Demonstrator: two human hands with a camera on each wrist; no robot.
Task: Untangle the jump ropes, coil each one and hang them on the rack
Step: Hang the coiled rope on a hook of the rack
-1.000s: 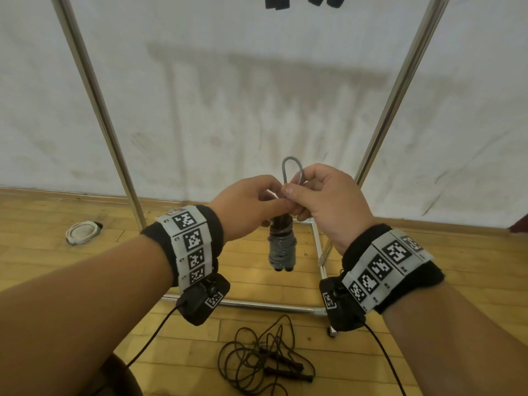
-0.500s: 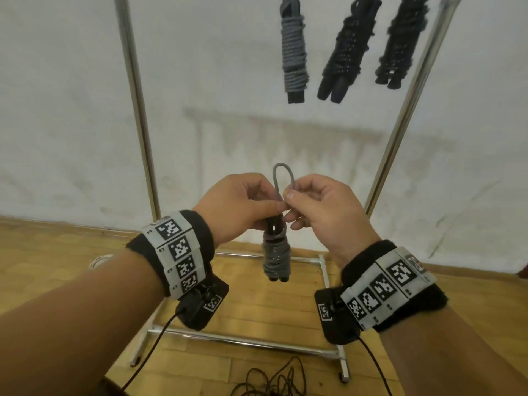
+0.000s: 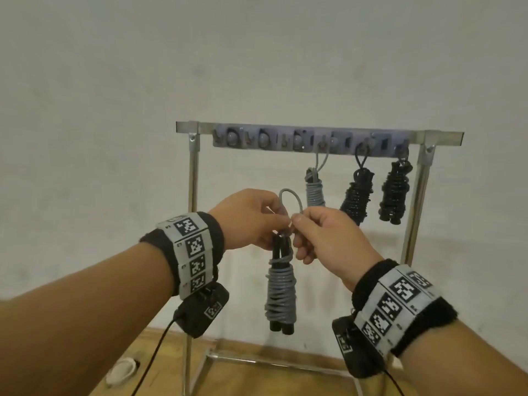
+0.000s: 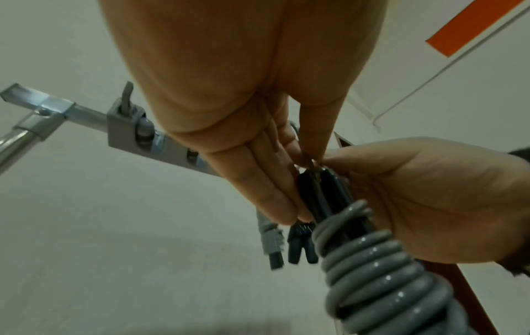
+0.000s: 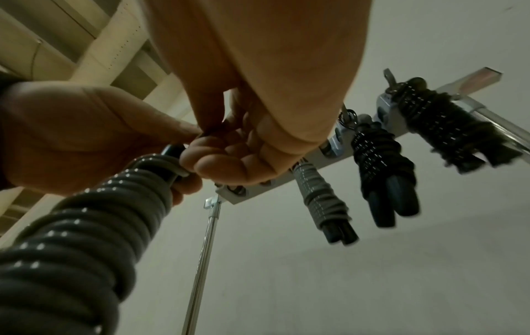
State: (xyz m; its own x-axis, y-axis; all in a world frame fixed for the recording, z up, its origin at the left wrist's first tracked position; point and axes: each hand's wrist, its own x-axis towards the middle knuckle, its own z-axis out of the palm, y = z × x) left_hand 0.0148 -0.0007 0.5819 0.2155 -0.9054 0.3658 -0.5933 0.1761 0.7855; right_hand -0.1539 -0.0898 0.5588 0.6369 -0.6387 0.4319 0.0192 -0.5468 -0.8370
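Note:
A coiled grey jump rope (image 3: pixel 281 294) (image 4: pixel 381 281) (image 5: pixel 86 226) with black handles hangs upright between my hands, a small loop (image 3: pixel 290 200) standing up at its top. My left hand (image 3: pixel 251 221) (image 4: pixel 289 181) and right hand (image 3: pixel 320 238) (image 5: pixel 226 158) both pinch the rope just under that loop. Behind stands the metal rack (image 3: pixel 314 130) with a grey hook strip (image 3: pixel 285 140) (image 4: pixel 160 145) (image 5: pixel 332 147). On its right hooks hang one grey coil (image 3: pixel 315 187) (image 5: pixel 321 201) and two black coils (image 3: pixel 357 195) (image 3: pixel 395 192) (image 5: pixel 381 163). The held coil is below the strip and to the left of the hung coils.
The rack's left post (image 3: pixel 193 224) rises just behind my left hand and its right post (image 3: pixel 415 201) stands beyond the black coils. A white wall (image 3: pixel 257 67) lies behind. A small white round object (image 3: pixel 121 372) sits on the wooden floor at lower left.
Both hands have lifted the grey coil, still pinching it at the top. The view has tilted up, bringing the whole hook strip into sight and losing the tangled ropes on the floor.

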